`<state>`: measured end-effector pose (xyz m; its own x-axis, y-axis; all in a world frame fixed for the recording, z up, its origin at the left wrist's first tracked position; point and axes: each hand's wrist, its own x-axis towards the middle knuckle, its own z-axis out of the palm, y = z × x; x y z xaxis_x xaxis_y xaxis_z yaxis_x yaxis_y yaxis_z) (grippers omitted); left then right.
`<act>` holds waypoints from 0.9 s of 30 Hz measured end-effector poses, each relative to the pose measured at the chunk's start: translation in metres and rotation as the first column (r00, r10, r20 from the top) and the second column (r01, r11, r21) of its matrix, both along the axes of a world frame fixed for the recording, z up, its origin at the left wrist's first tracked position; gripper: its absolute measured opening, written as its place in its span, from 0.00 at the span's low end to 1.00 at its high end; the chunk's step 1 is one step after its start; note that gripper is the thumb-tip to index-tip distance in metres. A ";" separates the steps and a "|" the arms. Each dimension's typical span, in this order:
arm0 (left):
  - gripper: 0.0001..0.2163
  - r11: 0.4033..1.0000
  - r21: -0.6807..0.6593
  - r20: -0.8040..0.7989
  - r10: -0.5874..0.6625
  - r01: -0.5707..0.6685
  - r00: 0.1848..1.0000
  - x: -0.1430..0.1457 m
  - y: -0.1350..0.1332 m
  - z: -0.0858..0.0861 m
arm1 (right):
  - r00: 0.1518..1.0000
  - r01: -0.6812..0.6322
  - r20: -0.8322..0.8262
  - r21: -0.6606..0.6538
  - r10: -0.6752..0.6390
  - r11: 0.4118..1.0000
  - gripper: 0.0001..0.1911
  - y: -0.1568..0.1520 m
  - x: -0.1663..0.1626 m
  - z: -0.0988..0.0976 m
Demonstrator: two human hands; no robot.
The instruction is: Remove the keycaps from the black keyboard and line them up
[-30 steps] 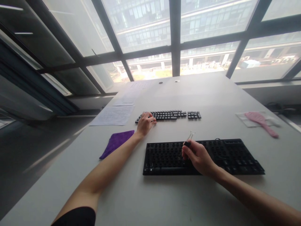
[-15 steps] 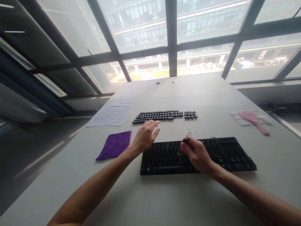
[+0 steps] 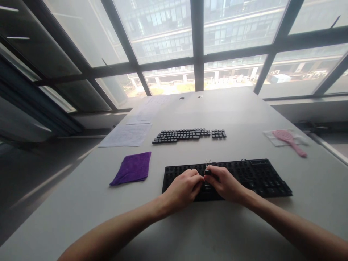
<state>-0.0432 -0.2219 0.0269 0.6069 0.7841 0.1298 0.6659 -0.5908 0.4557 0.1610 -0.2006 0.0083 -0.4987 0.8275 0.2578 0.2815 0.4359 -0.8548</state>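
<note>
Right grip [image 3: 225, 182] pinching wire tool [image 3: 207, 172], black keyboard [image 3: 262, 175] beneath

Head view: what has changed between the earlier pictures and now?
The left hand left the loose keys, moving back toward the person and rightward to meet the right hand over the keyboard. Whether it carries a key is hidden. The right hand still grips a small tool; the purple cloth and papers stayed put.
</note>
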 end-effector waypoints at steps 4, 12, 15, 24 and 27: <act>0.06 0.997 0.078 -0.013 -0.014 0.015 1.000 0.003 -0.002 -0.007 | 0.999 -0.047 0.026 0.031 0.047 0.998 0.14 -0.004 0.001 0.002; 0.08 0.977 0.202 -0.008 -0.068 0.069 0.998 -0.004 0.002 -0.022 | 0.994 -0.062 0.096 0.129 0.050 0.990 0.13 -0.010 0.001 -0.008; 0.06 0.981 0.179 0.003 -0.074 0.072 0.997 -0.005 0.000 -0.015 | 0.994 -0.092 0.080 0.195 0.077 0.976 0.11 -0.014 -0.001 -0.011; 0.08 1.000 -0.009 0.023 -0.004 0.004 1.000 0.009 0.002 -0.012 | 0.999 -0.015 -0.044 0.081 0.019 0.997 0.10 -0.016 0.003 -0.018; 0.07 1.000 0.013 0.076 -0.010 0.009 0.997 0.009 0.004 -0.018 | 0.996 -0.014 -0.084 0.042 0.017 0.999 0.09 -0.014 0.003 -0.016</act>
